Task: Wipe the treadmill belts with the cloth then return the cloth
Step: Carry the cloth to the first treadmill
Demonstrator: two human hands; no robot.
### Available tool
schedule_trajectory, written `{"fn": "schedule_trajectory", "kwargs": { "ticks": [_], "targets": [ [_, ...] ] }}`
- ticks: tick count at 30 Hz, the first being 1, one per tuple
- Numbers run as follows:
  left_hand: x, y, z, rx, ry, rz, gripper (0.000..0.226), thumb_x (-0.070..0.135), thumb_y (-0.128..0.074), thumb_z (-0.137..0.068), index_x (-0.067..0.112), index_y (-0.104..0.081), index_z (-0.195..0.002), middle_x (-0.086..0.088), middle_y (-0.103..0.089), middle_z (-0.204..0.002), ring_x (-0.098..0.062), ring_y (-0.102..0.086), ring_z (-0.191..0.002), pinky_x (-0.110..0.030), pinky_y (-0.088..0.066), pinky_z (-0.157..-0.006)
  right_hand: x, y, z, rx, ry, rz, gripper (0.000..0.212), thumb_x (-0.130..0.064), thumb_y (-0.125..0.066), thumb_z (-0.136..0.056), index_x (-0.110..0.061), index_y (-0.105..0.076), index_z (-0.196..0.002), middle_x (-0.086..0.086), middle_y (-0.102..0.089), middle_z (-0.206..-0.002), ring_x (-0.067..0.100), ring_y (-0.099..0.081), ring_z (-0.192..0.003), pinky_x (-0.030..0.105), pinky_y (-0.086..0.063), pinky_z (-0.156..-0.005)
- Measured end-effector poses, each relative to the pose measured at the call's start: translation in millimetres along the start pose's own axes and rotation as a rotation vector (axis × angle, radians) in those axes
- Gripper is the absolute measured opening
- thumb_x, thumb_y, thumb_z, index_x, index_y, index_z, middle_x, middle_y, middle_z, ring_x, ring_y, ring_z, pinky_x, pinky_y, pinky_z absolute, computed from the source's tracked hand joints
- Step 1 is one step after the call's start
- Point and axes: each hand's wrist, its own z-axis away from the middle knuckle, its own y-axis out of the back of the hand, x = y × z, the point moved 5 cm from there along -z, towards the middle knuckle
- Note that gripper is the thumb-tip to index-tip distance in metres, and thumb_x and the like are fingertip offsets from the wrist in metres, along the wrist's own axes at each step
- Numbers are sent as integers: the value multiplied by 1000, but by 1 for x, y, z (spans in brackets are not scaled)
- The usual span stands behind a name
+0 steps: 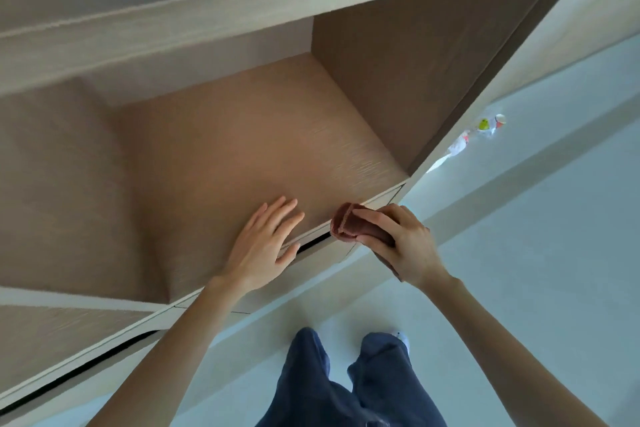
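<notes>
1. Gripping the folded reddish-brown cloth (349, 224), the right hand (405, 246) has its fingers curled over the top of the bundle and its thumb below. That pinch seems meant to stop the fold springing open.
2. The cloth sits at the front lip of the wooden shelf (225, 149), with its rolled end pointing inward, just beside the other hand. Whether it touches the board I cannot tell.
3. The left hand (263, 246) lies flat on the shelf board near the lip, with fingers straight and slightly spread, and it holds nothing (most likely a brace for leaning in).
4. No treadmill is in view, so the wiping cannot be checked. With the cloth at an open compartment, the step in hand looks like the return.
5. The next move probably calls for carrying the bundle in past the lip, setting it on bare board and loosening the fingers. The compartment runs deep, and its right side wall (398, 80) is well apart from the hand, so there is room.
6. If the cloth is set too near the edge, it could unfold and slip toward the pale floor (519, 288). A corner might also catch in the dark slot (313, 240) under the lip.
</notes>
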Motion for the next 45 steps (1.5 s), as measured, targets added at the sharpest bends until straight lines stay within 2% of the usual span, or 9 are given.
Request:
{"fn": "schedule_trajectory", "kwargs": {
  "ticks": [5, 10, 17, 23, 27, 31, 37, 41, 45],
  "targets": [
    [52, -11, -32, -121, -203, 62, 54, 43, -32, -93, 15, -46, -137, -1, -41, -146, -18, -31, -138, -36, -22, -115, 28, 29, 57, 128, -261, 3, 39, -59, -48, -86, -41, -50, -121, -5, -58, -95, 17, -56, -86, 27, -48, -65],
    [124, -22, -66, -157, -439, 65, 46, 34, -54, -89, 12, -54, -130, -4, -55, -133, -20, -49, -125, -37, -29, -110, 63, 61, 129, 225, -544, 47, 42, -55, -64, -76, -36, -63, -113, -9, -58, -88, 16, -57, -84, 30, -48, -64],
    [253, -51, -104, -218, -692, 38, 53, 38, -63, -85, 11, -54, -130, -7, -55, -134, -24, -46, -129, -45, -35, -107, 97, 116, 258, 336, -846, 153, 40, -42, -79, -72, -32, -67, -109, -9, -58, -87, 13, -56, -85, 29, -47, -59],
    [369, -97, -110, -347, -858, -10, 57, 46, -49, -90, 17, -45, -139, -5, -44, -144, -23, -34, -137, -43, -20, -113, 108, 149, 372, 447, -1087, 184, 40, -39, -78, -73, -30, -67, -111, -9, -58, -85, 15, -55, -84, 33, -50, -59],
    [445, -130, -108, -400, -955, -26, 59, 51, -40, -92, 21, -38, -143, -2, -37, -149, -21, -27, -140, -42, -14, -114, 115, 169, 440, 517, -1222, 199, 41, -38, -78, -73, -29, -67, -112, -10, -58, -84, 15, -56, -83, 31, -49, -60],
    [526, -155, -107, -419, -1065, -10, 58, 48, -50, -88, 19, -47, -138, -5, -46, -143, -24, -36, -136, -45, -24, -112, 124, 196, 504, 596, -1321, 213, 43, -38, -78, -74, -31, -65, -113, -10, -59, -84, 14, -57, -85, 27, -47, -64],
    [654, -176, -96, -430, -1254, 21, 58, 48, -54, -87, 18, -48, -137, -6, -47, -142, -26, -37, -135, -45, -24, -111, 125, 249, 598, 727, -1460, 255, 46, -37, -76, -75, -27, -63, -117, -6, -59, -87, 18, -56, -89, 36, -50, -70],
    [725, -179, -90, -407, -1352, 44, 60, 51, -44, -87, 18, -49, -136, -7, -48, -141, -26, -39, -133, -46, -28, -110, 117, 277, 642, 831, -1537, 315, 46, -34, -77, -75, -23, -63, -117, -4, -60, -88, 20, -56, -88, 34, -48, -72],
    [779, -191, -89, -425, -1433, 46, 61, 52, -40, -88, 19, -44, -139, -5, -43, -145, -25, -35, -136, -46, -23, -113, 116, 287, 671, 914, -1629, 363, 45, -33, -78, -74, -23, -64, -116, -5, -61, -88, 18, -55, -86, 30, -44, -71]
  ]
}}
